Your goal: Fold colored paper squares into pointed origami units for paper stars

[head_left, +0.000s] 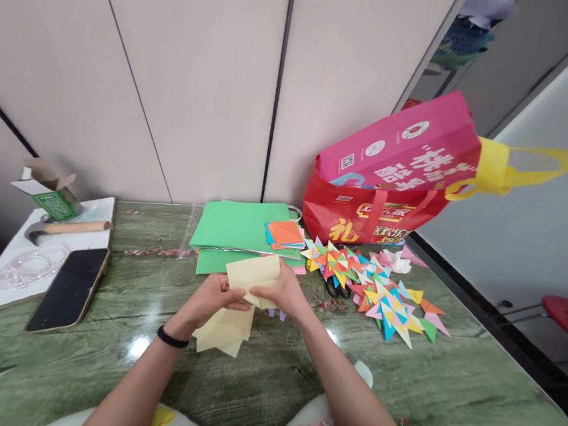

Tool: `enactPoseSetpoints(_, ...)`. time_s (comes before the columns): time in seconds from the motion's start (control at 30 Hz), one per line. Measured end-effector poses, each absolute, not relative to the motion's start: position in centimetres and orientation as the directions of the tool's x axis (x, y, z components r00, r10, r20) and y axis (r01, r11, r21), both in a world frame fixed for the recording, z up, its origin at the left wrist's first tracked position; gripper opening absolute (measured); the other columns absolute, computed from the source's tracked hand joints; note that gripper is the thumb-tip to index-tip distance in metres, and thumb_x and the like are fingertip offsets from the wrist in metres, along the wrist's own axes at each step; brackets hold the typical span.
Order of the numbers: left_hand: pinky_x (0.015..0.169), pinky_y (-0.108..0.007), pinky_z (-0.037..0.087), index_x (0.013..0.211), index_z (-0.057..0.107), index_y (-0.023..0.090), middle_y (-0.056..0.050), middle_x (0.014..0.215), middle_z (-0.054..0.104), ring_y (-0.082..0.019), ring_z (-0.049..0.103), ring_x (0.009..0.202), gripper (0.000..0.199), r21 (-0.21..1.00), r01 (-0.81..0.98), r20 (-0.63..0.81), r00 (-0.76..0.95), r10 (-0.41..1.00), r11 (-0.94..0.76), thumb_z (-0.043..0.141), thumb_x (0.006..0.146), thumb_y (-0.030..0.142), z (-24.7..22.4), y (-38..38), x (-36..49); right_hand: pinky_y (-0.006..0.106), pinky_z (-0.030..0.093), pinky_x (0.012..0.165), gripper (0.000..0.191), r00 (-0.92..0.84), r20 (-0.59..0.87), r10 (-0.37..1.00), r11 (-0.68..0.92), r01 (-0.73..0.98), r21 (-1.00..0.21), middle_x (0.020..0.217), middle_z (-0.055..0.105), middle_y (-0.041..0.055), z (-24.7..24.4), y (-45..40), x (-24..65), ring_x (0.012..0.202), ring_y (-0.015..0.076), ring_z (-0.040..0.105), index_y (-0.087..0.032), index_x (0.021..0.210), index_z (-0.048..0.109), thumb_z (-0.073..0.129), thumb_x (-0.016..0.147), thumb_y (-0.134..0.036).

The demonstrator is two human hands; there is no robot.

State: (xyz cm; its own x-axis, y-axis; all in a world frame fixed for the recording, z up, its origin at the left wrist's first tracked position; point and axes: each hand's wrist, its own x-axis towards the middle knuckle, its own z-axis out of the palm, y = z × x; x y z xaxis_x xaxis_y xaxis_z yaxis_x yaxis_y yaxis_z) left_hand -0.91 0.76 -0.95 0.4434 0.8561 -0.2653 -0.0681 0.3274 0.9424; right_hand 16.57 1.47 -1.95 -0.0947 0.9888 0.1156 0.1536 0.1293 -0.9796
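Observation:
A pale yellow sheet of paper [254,274] is held up off the table between both hands. My left hand [213,298] pinches its lower left side, thumb on top. On the right side, my right hand [289,292] grips the same sheet, its thumb pressed near the lower edge. Several more pale yellow sheets [222,334] lie loosely overlapped on the table below my hands. Just beyond are green sheets [242,226], with a small stack of orange and other coloured squares [285,233] on them. Part of a purple paper piece [278,313] shows under my right hand.
Folded multicoloured paper pieces [390,307] are heaped to the right, with black scissors handles [337,289] beside them. Red and pink bags [379,212] stand behind. At left lie a phone [69,289], a wooden-handled sickle [69,228] and a small open green box [54,197].

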Motion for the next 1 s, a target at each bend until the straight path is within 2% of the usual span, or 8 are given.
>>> enactPoseSetpoints(0.17, 0.075, -0.038, 0.055, 0.068, 0.070, 0.010, -0.007, 0.064, 0.072, -0.024, 0.069, 0.068, 0.023, 0.949, -0.147, -0.217, 0.338, 0.916, 0.279, 0.079, 0.059, 0.029, -0.9, 0.7, -0.5, 0.040, 0.045, 0.087, 0.080, 0.060, 0.250, 0.966, 0.213, 0.357, -0.910, 0.111, 0.056, 0.0088, -2.4, 1.1, 16.0, 0.101, 0.0254, 0.054, -0.019, 0.127, 0.037, 0.074, 0.055, -0.025)
enactPoseSetpoints(0.33, 0.083, -0.041, 0.052, 0.078, 0.071, 0.009, -0.009, 0.075, 0.074, -0.023, 0.069, 0.072, 0.028, 0.939, -0.246, -0.169, 0.278, 0.946, 0.240, 0.079, 0.060, 0.029, -1.3, 0.6, 0.2, 0.045, 0.036, 0.097, 0.081, 0.161, 0.437, 0.885, 0.299, 0.524, -0.797, 0.123, 0.046, 0.0129, -2.7, 0.5, 14.9, 0.115, 0.0287, 0.043, -0.018, 0.132, 0.031, 0.070, 0.061, -0.027)
enactPoseSetpoints(0.53, 0.082, -0.040, 0.053, 0.066, 0.069, 0.009, -0.009, 0.071, 0.074, -0.021, 0.068, 0.068, 0.025, 0.905, -0.362, -0.151, 0.216, 0.965, 0.223, 0.081, 0.057, 0.029, -1.5, 0.3, 1.2, 0.046, 0.032, 0.101, 0.077, 0.171, 0.449, 0.877, 0.293, 0.551, -0.781, 0.126, 0.043, 0.0131, -2.4, 0.2, 14.6, 0.119, 0.0297, 0.037, -0.017, 0.129, 0.035, 0.069, 0.061, -0.026)
enactPoseSetpoints(0.63, 0.079, -0.037, 0.053, 0.062, 0.068, 0.009, -0.007, 0.064, 0.072, -0.020, 0.067, 0.064, 0.025, 0.904, -0.369, -0.150, 0.199, 0.968, 0.216, 0.081, 0.056, 0.029, -1.5, 0.3, 1.3, 0.046, 0.032, 0.101, 0.078, 0.157, 0.444, 0.882, 0.305, 0.527, -0.793, 0.125, 0.043, 0.0130, -2.5, 0.3, 14.7, 0.119, 0.0298, 0.038, -0.016, 0.129, 0.036, 0.070, 0.060, -0.026)
enactPoseSetpoints(0.77, 0.078, -0.036, 0.054, 0.055, 0.066, 0.010, -0.005, 0.058, 0.070, -0.019, 0.067, 0.062, 0.025, 0.906, -0.371, -0.149, 0.177, 0.973, 0.206, 0.080, 0.057, 0.030, -1.5, 0.3, 1.5, 0.042, 0.034, 0.101, 0.083, 0.177, 0.369, 0.912, 0.282, 0.383, -0.880, 0.128, 0.044, 0.0134, -2.8, 0.4, 14.5, 0.121, 0.0291, 0.039, -0.016, 0.130, 0.034, 0.072, 0.057, -0.027)
enactPoseSetpoints(0.9, 0.079, -0.036, 0.054, 0.062, 0.068, 0.010, -0.005, 0.063, 0.072, -0.020, 0.068, 0.065, 0.022, 0.906, -0.379, -0.141, 0.157, 0.977, 0.191, 0.079, 0.058, 0.029, -1.8, 0.3, 1.6, 0.039, 0.039, 0.099, 0.083, 0.231, 0.261, 0.937, 0.208, 0.229, -0.951, 0.129, 0.044, 0.0141, -2.5, 0.5, 14.2, 0.118, 0.0278, 0.045, -0.015, 0.128, 0.034, 0.072, 0.054, -0.022)
enactPoseSetpoints(1.0, 0.082, -0.038, 0.054, 0.069, 0.069, 0.010, -0.006, 0.069, 0.074, -0.022, 0.069, 0.070, 0.024, 0.899, -0.398, -0.133, 0.150, 0.980, 0.183, 0.080, 0.058, 0.028, -1.8, 0.2, 1.7, 0.036, 0.046, 0.091, 0.083, 0.233, 0.185, 0.955, 0.162, 0.115, -0.980, 0.124, 0.049, 0.0144, -2.2, 0.5, 14.2, 0.109, 0.0252, 0.054, -0.014, 0.128, 0.031, 0.068, 0.054, -0.016)
